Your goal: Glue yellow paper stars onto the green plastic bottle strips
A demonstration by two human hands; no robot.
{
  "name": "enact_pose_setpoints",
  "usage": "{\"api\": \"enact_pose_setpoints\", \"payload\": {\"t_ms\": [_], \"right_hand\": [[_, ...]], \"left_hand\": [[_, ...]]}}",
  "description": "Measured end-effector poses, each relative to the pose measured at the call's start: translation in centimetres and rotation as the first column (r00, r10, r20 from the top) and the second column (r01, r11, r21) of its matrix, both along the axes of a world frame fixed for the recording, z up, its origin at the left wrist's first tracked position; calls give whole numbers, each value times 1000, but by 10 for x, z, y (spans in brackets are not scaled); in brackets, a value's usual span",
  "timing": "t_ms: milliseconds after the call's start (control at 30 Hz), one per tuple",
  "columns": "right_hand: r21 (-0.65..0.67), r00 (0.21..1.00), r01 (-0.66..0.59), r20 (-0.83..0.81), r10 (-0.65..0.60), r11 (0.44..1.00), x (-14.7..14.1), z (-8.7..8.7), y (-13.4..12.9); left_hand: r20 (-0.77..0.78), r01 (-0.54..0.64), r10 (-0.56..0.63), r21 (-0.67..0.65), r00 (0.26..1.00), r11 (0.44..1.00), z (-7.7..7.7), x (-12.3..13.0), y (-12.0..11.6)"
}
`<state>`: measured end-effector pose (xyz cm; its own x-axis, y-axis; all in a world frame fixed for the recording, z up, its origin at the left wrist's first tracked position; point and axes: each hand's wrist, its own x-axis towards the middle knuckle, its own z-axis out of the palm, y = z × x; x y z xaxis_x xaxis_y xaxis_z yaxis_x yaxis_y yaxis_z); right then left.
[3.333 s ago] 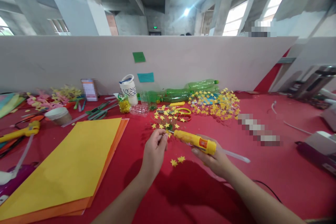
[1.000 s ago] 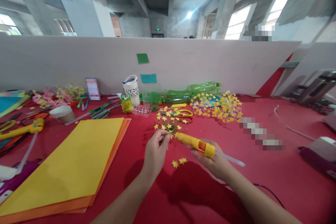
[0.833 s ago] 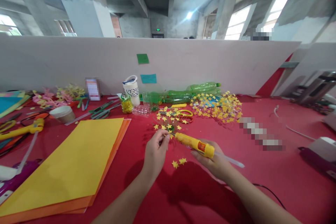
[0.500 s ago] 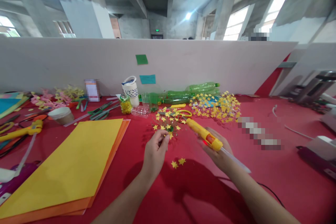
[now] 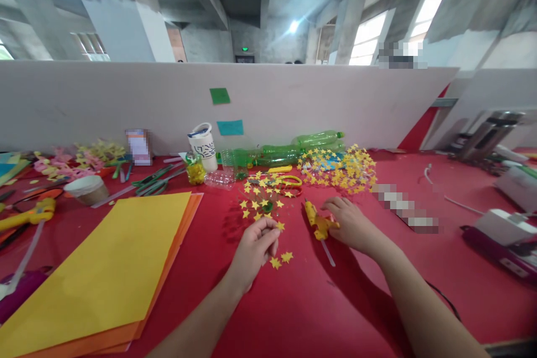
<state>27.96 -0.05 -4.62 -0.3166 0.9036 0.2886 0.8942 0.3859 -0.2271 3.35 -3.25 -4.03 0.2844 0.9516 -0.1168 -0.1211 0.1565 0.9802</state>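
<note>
My left hand (image 5: pixel 257 243) is closed in a pinch on a small yellow paper star (image 5: pixel 280 226). Just beyond it stands a cluster of yellow stars on clear strips (image 5: pixel 265 205) around a green centre. My right hand (image 5: pixel 350 225) has its fingers at the handle of a yellow hot glue gun (image 5: pixel 315 219), which is low at the red tabletop. A clear glue stick (image 5: pixel 328 253) sticks out of the gun's rear, toward me. Two loose yellow stars (image 5: pixel 281 260) lie between my hands.
Yellow and orange paper sheets (image 5: pixel 126 263) lie at left, near a paper cup (image 5: pixel 87 189) and scissors (image 5: pixel 157 183). Green plastic bottles (image 5: pixel 281 155) and another star cluster (image 5: pixel 339 170) lie before the partition. A power strip (image 5: pixel 503 254) is at right.
My right hand has lowered the glue gun to the tabletop and turned it, its nozzle pointing away. My left hand has shifted slightly toward me, away from the star cluster, with a star in its fingertips.
</note>
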Motion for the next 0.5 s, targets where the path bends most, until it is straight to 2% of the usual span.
{"api": "enact_pose_setpoints", "payload": {"t_ms": [33,100,200,300,500], "right_hand": [[66,995,-46,-83,52,997,-8,5,-3],[94,983,-95,-150,108,991,-28,14,-12],[88,866,-301,-390,311,949,-57,17,-24],[65,811,-338,-487,325,939,-71,14,-32],[49,811,-357,-480,335,933,-71,14,-33]], "left_hand": [[8,11,-11,-15,1000,1000,0,0,0],[26,41,-40,-46,999,998,-1,0,0],[55,83,-80,-73,995,994,-1,1,-1],[65,115,-109,-95,992,989,0,2,-2],[135,195,-178,-125,975,973,-3,1,-3]]}}
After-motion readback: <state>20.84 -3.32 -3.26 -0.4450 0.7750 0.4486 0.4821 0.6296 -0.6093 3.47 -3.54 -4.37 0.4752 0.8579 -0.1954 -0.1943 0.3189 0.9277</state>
